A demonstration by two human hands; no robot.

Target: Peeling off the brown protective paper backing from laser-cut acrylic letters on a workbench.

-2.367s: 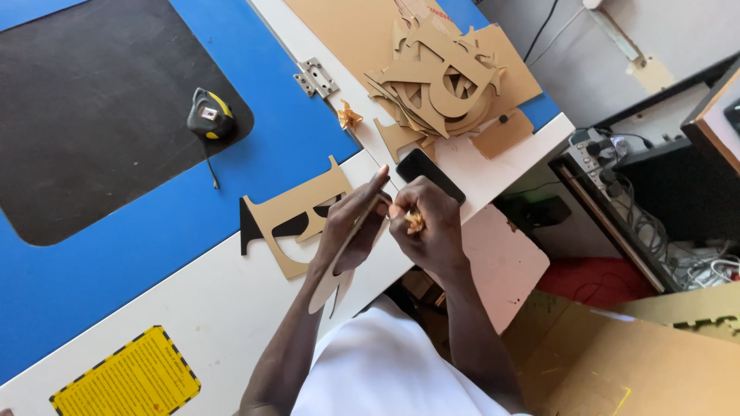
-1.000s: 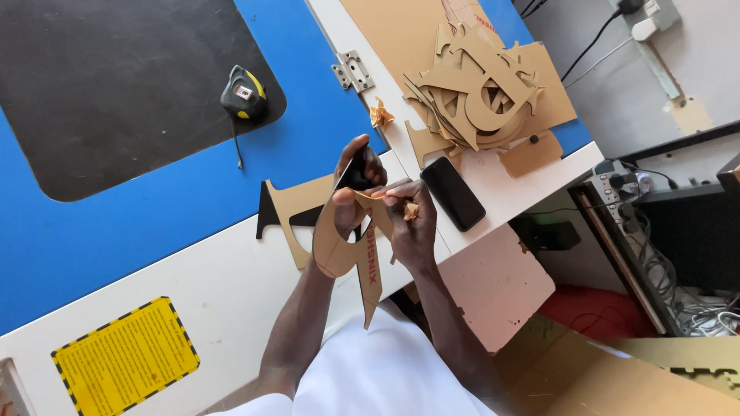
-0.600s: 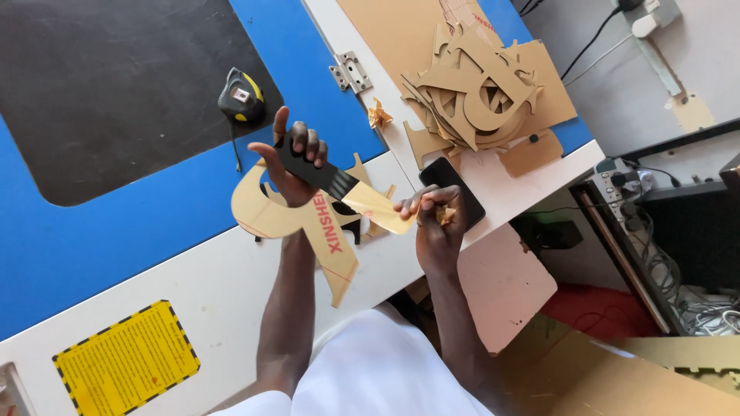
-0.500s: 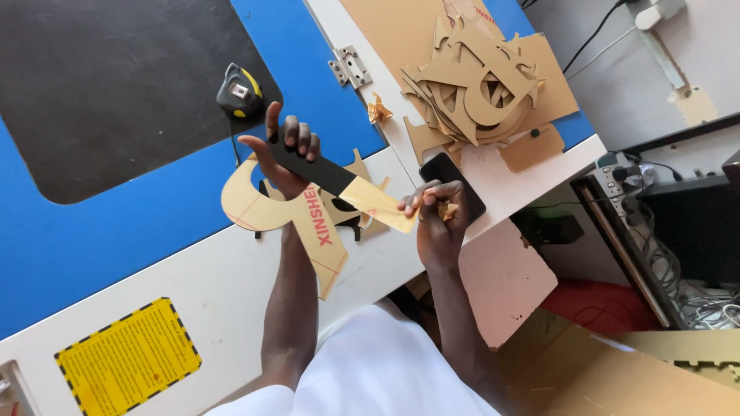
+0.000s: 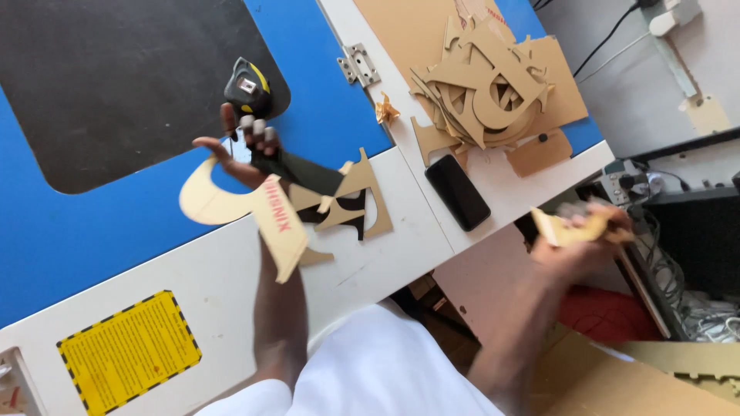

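Cardboard cutout, gripped in the left hand, hangs above the blue-and-white table near a tape measure, while the blurred right hand clutches scraps beyond the edge, past a phone.

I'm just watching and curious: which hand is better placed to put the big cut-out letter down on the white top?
Left, probably. The left hand already holds the cut-out letter right above the white top. The right hand is off beyond the edge, gripping a small peeled scrap.
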